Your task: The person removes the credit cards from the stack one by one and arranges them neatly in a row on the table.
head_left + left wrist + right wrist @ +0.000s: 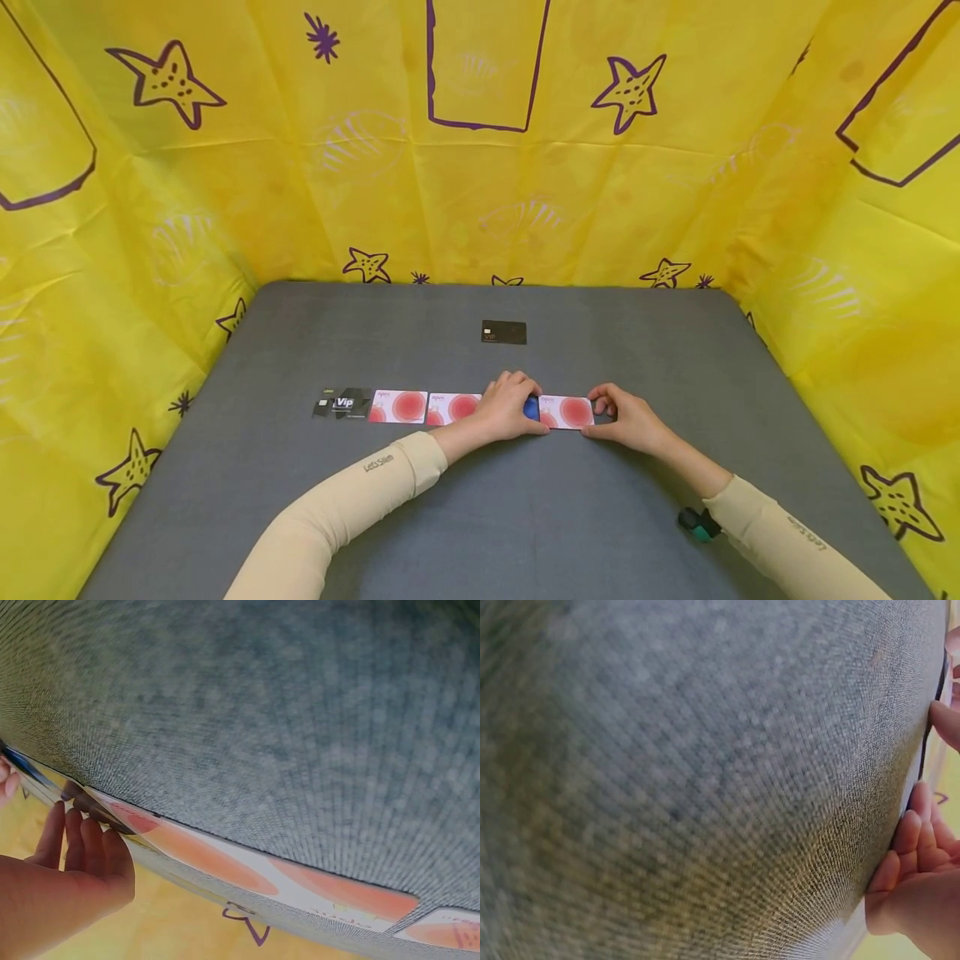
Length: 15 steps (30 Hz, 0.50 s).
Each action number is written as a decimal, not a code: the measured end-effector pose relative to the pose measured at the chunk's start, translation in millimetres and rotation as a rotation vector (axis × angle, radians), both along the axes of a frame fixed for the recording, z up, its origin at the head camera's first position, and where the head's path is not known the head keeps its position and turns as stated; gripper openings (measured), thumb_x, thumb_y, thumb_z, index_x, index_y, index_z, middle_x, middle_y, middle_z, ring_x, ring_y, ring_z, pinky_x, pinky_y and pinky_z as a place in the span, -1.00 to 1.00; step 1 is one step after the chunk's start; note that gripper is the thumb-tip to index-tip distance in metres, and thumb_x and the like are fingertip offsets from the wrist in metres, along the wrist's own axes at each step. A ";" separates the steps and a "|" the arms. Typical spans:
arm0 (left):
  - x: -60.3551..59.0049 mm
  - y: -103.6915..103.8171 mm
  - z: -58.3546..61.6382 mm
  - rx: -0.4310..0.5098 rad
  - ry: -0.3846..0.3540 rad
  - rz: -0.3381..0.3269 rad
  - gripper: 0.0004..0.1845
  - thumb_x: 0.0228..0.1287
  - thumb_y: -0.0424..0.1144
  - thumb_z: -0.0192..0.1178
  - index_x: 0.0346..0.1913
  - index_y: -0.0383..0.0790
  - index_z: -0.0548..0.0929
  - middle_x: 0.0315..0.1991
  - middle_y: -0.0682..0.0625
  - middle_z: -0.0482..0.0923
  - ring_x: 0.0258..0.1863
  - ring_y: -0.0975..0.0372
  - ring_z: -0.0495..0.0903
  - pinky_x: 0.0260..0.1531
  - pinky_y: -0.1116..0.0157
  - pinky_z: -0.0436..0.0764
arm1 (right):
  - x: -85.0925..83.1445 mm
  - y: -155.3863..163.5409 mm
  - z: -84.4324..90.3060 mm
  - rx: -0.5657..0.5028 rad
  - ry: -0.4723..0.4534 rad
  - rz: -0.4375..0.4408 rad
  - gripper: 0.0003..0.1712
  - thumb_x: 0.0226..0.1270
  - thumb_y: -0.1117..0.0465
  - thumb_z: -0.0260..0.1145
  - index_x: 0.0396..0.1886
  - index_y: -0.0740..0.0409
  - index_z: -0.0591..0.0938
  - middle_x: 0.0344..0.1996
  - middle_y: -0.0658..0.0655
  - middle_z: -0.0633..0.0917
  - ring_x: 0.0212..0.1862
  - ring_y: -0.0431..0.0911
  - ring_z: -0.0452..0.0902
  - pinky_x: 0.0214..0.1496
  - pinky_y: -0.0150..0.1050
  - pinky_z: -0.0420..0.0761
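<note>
A row of cards lies across the grey table. From the left: a black VIP card, two white cards with red circles, a mostly hidden blue card, and a third white and red card. My left hand rests on the row, its fingers over the blue card and touching the third card's left end. My right hand pinches that card's right end between thumb and fingers. In the left wrist view a white and red card lies flat.
A single black card lies farther back, apart from the row. Yellow sheeting with purple stars walls the table on three sides. A green wrist mount sits on my right sleeve.
</note>
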<state>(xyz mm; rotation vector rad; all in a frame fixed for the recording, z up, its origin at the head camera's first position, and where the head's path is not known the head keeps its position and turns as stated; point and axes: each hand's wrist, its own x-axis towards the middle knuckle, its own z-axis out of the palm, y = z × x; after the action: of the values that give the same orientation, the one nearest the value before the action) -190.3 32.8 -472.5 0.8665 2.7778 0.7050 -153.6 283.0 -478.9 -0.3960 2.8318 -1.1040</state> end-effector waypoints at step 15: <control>-2.2 -0.4 -3.6 -0.016 0.011 -0.007 -0.44 -0.03 0.14 0.46 0.01 -0.07 0.64 -0.03 0.06 0.51 0.01 0.18 0.40 -0.02 0.21 0.40 | 1.1 0.0 -1.2 0.000 0.023 0.015 -0.43 -0.06 0.07 0.62 -0.09 0.18 0.57 -0.38 0.02 0.53 -0.30 -0.11 0.37 -0.28 -0.33 0.33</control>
<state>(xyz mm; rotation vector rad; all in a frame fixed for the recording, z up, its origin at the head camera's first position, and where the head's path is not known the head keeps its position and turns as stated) -192.5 32.4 -476.1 0.8786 2.7850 0.6774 -152.5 283.0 -480.1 -0.4315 2.8434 -1.1046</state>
